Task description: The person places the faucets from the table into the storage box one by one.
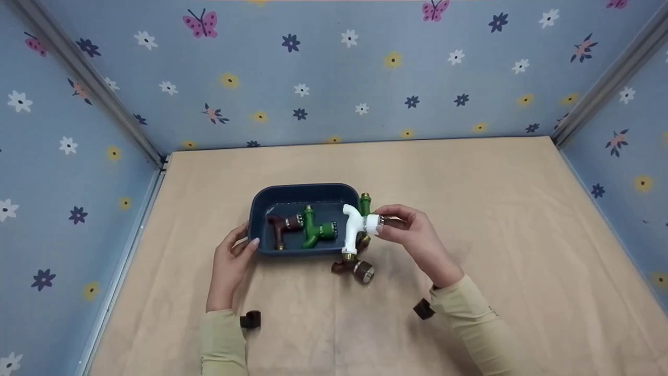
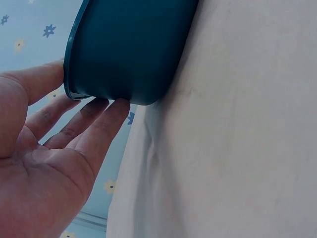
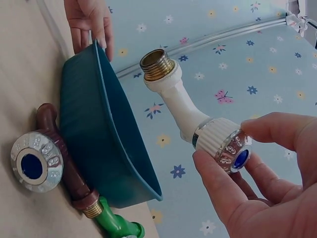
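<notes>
My right hand (image 1: 417,235) pinches a white plastic tap (image 1: 355,227) by its knob, between thumb and fingers. Its brass threaded end (image 3: 156,64) points away from the hand, held above the tub's right end. At the left end of the dark blue tub (image 1: 302,253), my left hand (image 1: 232,263) holds the corner, thumb at the rim and fingertips against the outer wall (image 2: 129,54). Inside the tub lie a brown tap (image 1: 279,230) and a green tap (image 1: 311,230). Outside its right end are another brown tap (image 1: 362,272) and another green tap (image 1: 366,206), both partly hidden by the white one.
A beige cloth (image 1: 522,235) covers the table. Blue flower-patterned panels (image 1: 339,68) stand at the back and both sides, with grey metal strips (image 1: 94,78) at the corners. Black wrist mounts (image 1: 424,309) stick out from the sleeves.
</notes>
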The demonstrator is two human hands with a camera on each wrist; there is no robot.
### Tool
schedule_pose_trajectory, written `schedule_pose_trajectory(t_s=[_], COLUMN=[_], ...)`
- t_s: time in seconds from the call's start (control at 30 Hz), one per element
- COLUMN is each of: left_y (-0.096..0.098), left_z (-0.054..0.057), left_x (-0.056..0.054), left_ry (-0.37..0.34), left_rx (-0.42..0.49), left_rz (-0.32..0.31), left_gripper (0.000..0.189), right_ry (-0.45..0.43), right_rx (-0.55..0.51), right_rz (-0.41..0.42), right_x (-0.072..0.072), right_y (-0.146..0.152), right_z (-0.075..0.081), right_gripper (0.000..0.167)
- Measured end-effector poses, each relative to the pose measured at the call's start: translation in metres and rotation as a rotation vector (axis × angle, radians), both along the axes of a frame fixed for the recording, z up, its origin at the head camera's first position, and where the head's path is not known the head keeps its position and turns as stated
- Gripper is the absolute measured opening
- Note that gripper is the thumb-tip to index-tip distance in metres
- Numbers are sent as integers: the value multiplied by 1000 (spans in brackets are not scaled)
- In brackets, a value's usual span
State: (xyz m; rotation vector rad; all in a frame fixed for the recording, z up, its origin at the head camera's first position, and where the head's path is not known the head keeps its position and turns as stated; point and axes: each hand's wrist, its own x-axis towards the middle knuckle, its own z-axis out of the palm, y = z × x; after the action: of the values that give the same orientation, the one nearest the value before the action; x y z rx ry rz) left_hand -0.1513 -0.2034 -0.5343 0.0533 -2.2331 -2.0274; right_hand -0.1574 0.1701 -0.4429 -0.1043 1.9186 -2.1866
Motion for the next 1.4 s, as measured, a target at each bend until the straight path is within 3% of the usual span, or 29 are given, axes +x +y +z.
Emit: schedule_pose_trajectory(t_s=[0.47, 0.63, 1.07, 1.4], left_y=[0, 1, 0, 0], left_z=[-1, 3, -1, 1], left_x=[-2, 0, 0, 1], left_ry=[6, -2, -18, -32], left_rx=[-13, -5, -5, 1], left_rz=[-5, -6, 6, 3], left_gripper=[49, 49, 50, 49], right_ry=[-6, -13, -20, -55], right_rx=[0, 26, 42, -7], right_rz=[7, 9, -29, -47], right_x=[-13, -17, -26, -31], right_y=[-18, -24, -38, -48], right_z=[-3, -5, -12, -17], right_gripper=[33, 30, 32, 31])
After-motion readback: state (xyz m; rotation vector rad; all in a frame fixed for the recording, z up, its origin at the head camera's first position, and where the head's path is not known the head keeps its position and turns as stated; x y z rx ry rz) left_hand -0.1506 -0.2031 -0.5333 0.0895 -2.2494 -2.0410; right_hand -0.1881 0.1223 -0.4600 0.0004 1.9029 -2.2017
